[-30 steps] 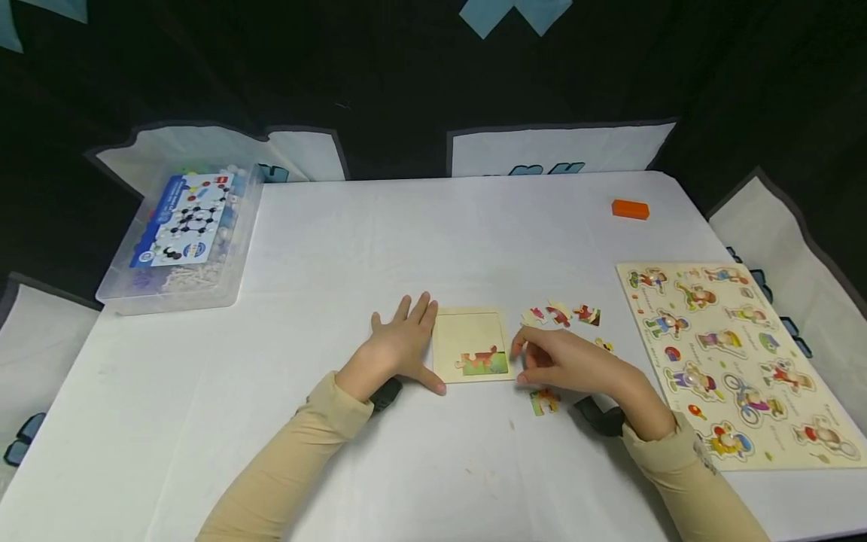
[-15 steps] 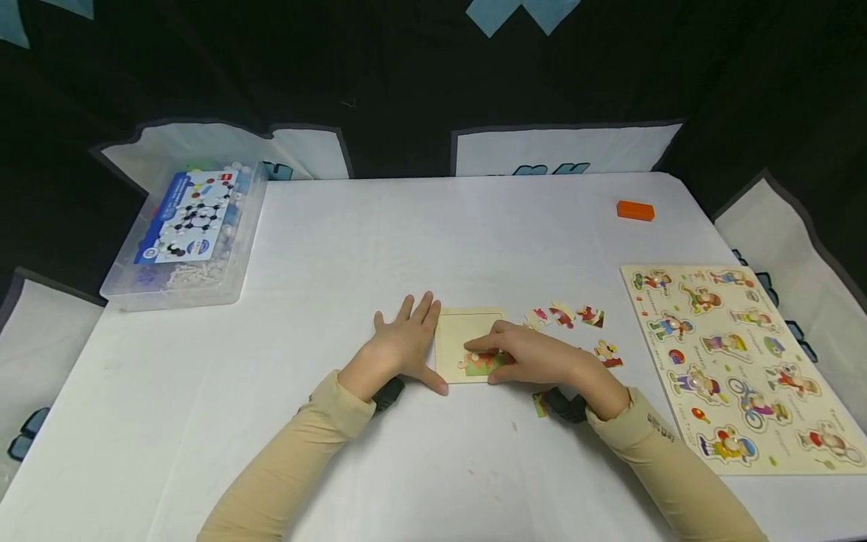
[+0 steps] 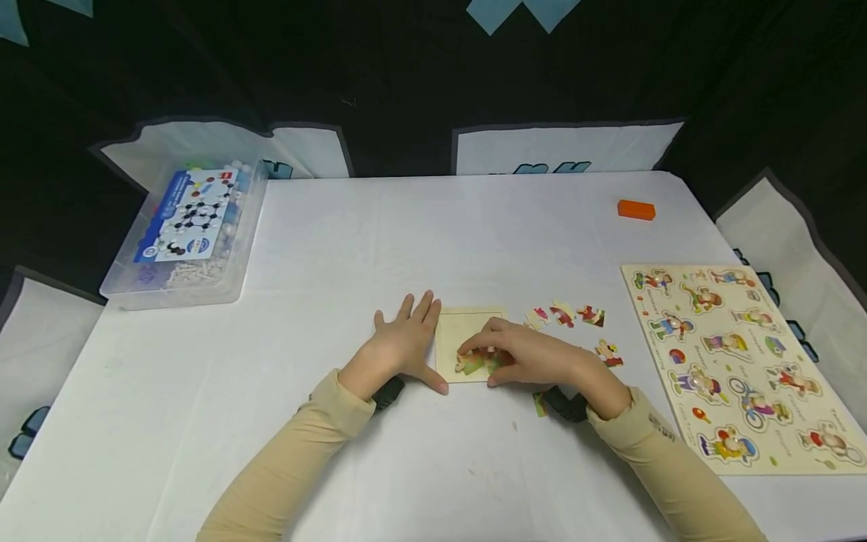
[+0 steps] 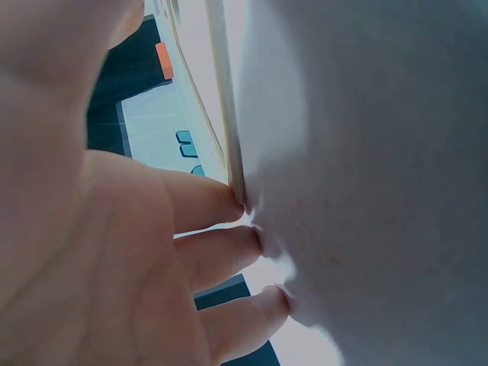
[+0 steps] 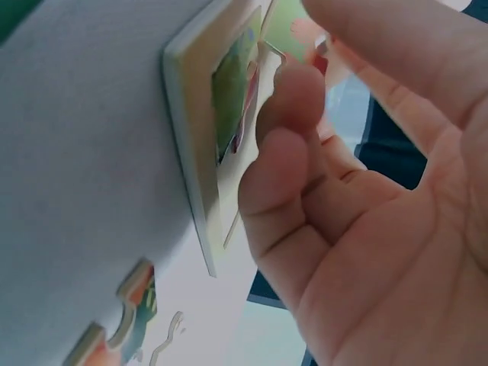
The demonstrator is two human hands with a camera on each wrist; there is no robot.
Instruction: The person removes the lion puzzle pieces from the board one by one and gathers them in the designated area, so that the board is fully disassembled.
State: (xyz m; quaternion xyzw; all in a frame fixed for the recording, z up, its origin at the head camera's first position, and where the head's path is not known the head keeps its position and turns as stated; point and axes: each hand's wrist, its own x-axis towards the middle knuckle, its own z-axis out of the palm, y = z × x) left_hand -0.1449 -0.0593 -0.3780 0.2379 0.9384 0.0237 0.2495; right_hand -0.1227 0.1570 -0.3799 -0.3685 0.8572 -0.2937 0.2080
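A square wooden puzzle board with a recessed frame lies on the table. My left hand rests flat on the table at its left edge, fingers spread; fingertips touch the board's side in the left wrist view. Over the board's lower right, my right hand pinches a small green and orange puzzle piece, tilted above the recess. Another green piece lies in the recess corner. My fingers partly cover both pieces in the head view.
Several loose puzzle pieces lie right of the board, such as a red one and a yellow one. A large picture board lies far right. An orange block and a clear plastic box stand farther back.
My right hand has moved left from beside the board to over it, bringing a puzzle piece in next to the one in the corner. My left hand has stayed put.
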